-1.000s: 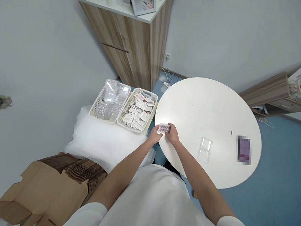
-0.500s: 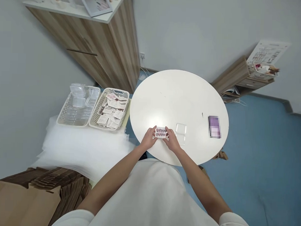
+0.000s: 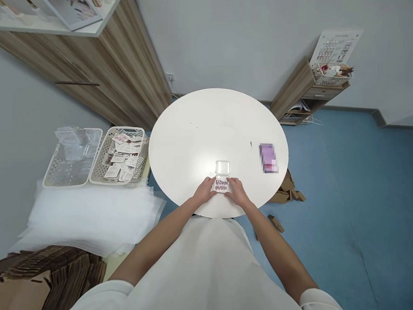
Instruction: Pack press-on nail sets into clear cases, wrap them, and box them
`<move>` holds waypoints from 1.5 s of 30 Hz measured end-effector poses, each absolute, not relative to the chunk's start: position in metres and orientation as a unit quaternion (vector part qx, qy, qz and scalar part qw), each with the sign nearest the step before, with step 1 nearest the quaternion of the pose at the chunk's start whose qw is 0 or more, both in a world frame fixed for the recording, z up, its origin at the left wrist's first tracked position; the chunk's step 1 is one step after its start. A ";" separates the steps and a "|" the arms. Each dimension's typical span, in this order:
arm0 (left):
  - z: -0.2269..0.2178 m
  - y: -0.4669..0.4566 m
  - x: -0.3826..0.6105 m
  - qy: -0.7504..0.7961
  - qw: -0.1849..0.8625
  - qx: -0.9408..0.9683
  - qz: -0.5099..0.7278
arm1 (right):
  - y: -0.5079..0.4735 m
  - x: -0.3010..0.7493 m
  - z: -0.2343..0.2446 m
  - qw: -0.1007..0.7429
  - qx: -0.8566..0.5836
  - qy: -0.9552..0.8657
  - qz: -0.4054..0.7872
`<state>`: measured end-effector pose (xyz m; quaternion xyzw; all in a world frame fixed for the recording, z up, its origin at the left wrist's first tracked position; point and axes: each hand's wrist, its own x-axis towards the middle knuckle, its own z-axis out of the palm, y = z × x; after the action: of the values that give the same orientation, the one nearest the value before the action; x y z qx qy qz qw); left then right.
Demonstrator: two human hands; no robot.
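Note:
Near the front edge of the round white table is a small tray of press-on nails, dark pink, set in two rows. My left hand grips its left side between thumb and fingers. On the opposite side my right hand grips it the same way. The tray sits at the lower half of a clear plastic box, whose lid lies open on the far side. Whether the tray rests fully inside the box cannot be made out.
A blurred purple item lies at the table's right. To my left stand a basket of clear boxes, a basket of printed cards, white sheets and stacked cardboard. Cardboard pieces are on the floor at right.
Both hands have brought the nail tray over to the open clear box, which was to its right before. The head view has shifted to the right.

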<state>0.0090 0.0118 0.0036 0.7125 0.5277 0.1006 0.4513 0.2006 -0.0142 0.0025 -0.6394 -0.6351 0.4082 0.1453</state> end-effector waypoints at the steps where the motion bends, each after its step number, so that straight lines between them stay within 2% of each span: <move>1: 0.003 0.012 0.012 0.534 0.445 0.713 0.087 | -0.013 0.202 0.000 0.142 -0.641 -0.633 0.411; 12: -0.005 0.018 0.030 0.584 0.391 0.712 0.013 | 0.003 0.207 -0.011 0.125 -0.639 -0.623 0.434; 18: -0.006 0.014 0.029 0.595 0.400 0.696 0.040 | 0.000 0.202 -0.011 0.105 -0.657 -0.627 0.405; 27: -0.007 0.006 0.024 0.634 0.475 0.595 0.137 | -0.007 0.194 -0.013 0.222 -0.675 -0.495 0.500; 36: 0.002 -0.003 0.008 0.617 0.628 0.397 0.259 | -0.011 0.190 -0.003 0.335 -0.613 -0.382 0.605; 40: 0.006 -0.005 0.002 0.592 0.662 0.362 0.284 | -0.006 0.191 0.001 0.364 -0.593 -0.337 0.634; 45: 0.012 -0.005 0.001 0.591 0.670 0.360 0.269 | 0.007 0.191 0.003 0.361 -0.567 -0.295 0.679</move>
<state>0.0008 -0.0048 0.0115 0.3599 0.5906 0.2690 0.6703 0.1914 0.0073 0.0030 -0.5672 -0.2949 0.6790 0.3610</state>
